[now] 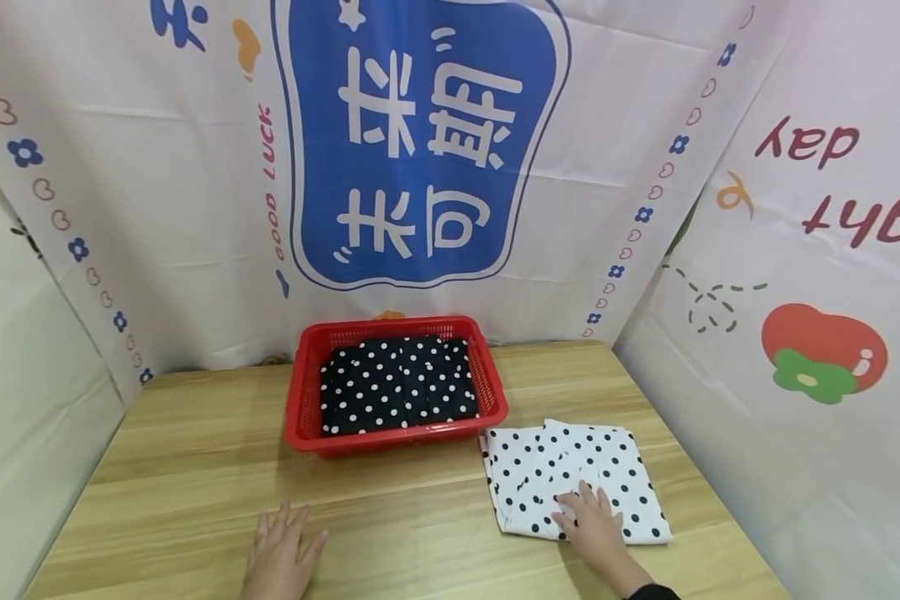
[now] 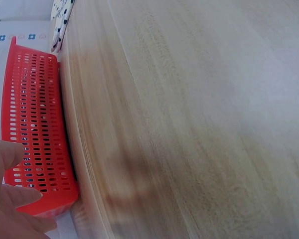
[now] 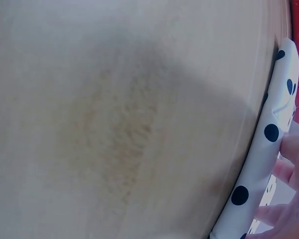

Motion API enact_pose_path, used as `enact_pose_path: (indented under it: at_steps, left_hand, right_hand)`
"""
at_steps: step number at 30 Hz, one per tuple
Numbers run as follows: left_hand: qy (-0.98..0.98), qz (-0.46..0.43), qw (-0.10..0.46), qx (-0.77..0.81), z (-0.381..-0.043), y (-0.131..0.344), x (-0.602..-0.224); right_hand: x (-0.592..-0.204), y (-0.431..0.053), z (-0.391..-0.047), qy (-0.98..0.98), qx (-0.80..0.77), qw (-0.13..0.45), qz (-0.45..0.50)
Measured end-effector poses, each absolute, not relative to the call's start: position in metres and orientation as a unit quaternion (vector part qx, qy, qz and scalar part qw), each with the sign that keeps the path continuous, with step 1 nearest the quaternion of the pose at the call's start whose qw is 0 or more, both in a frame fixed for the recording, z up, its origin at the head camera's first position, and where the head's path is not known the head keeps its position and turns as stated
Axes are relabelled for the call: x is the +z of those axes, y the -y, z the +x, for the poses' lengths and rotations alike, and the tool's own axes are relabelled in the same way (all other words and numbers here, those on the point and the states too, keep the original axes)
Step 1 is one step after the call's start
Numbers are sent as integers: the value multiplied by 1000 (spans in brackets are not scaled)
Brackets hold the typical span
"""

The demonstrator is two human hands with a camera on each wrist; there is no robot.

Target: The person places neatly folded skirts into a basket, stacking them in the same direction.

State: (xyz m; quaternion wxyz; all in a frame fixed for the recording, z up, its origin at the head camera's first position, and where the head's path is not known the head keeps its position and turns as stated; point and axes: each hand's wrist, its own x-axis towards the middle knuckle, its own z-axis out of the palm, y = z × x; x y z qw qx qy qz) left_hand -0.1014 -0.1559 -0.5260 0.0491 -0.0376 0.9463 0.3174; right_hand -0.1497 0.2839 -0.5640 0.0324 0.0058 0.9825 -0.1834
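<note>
On the right of the table lies a folded white cloth with black dots (image 1: 622,467), flat and layered. My right hand (image 1: 592,529) rests on its near part with fingers spread; in the right wrist view the fingertips (image 3: 284,172) touch the cloth's top beside its thick folded edge. My left hand (image 1: 279,557) is over the table's front left, fingers extended and holding nothing. Behind it stands a red plastic basket (image 1: 397,437) with perforated walls. Folded black cloth with white dots (image 1: 397,383) lies inside the basket. The left wrist view shows the basket's side beyond the left fingers (image 2: 27,195).
The wood-grain table (image 1: 187,467) carries the basket near its back edge. A white printed curtain (image 1: 195,192) hangs behind, and another printed sheet (image 1: 795,275) borders the right side. The basket's right corner comes close to the white cloth's back left corner.
</note>
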Motion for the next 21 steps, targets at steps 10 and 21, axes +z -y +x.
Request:
enact_pose_path:
  at_steps: [10, 21]
  left_hand:
    - [-947, -39, 51, 316, -102, 159, -532]
    - [-949, -38, 51, 309, -102, 159, -527]
  right_hand:
    - [-563, -283, -141, -981, -189, 38, 9]
    - [-562, -279, -129, -983, -184, 21, -6]
